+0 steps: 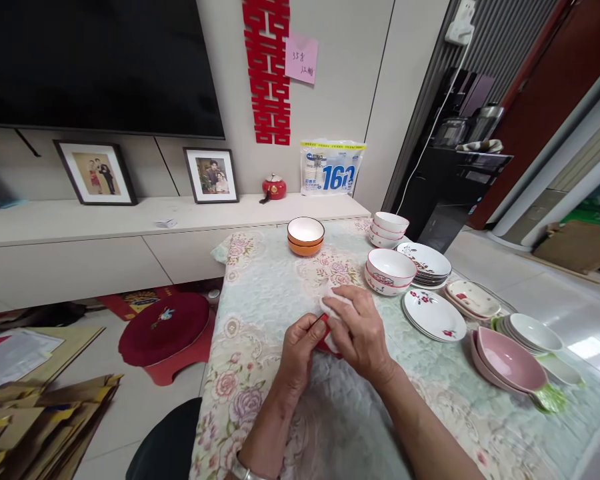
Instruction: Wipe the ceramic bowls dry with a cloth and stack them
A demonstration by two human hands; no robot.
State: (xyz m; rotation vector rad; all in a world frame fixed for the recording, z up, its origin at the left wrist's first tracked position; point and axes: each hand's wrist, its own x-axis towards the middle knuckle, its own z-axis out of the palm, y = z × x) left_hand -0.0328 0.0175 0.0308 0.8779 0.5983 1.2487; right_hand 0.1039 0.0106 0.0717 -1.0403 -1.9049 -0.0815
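Observation:
Over the near part of the cloth-covered table, my left hand (299, 341) grips a small red dish (323, 345) with the thumb on its edge. Most of that dish is hidden by my fingers, so its exact shape cannot be made out. My right hand (363, 328) has its fingers bent around a thin white wipe (329, 291), pressed against the red dish. Both hands meet at the dish. Beyond them stand two stacked orange bowls (305, 239) with white insides. Right of my right hand are white bowls with red rims (391, 268).
Further right lie floral plates (434, 315), brown-patterned plates (424, 259), rectangular dishes (473, 298), pink bowls (511, 360) and pale bowls (535, 331). A white cabinet (145, 220) behind holds framed photos, a red jar (274, 187) and a plastic packet (333, 168). A red stool (166, 333) stands left.

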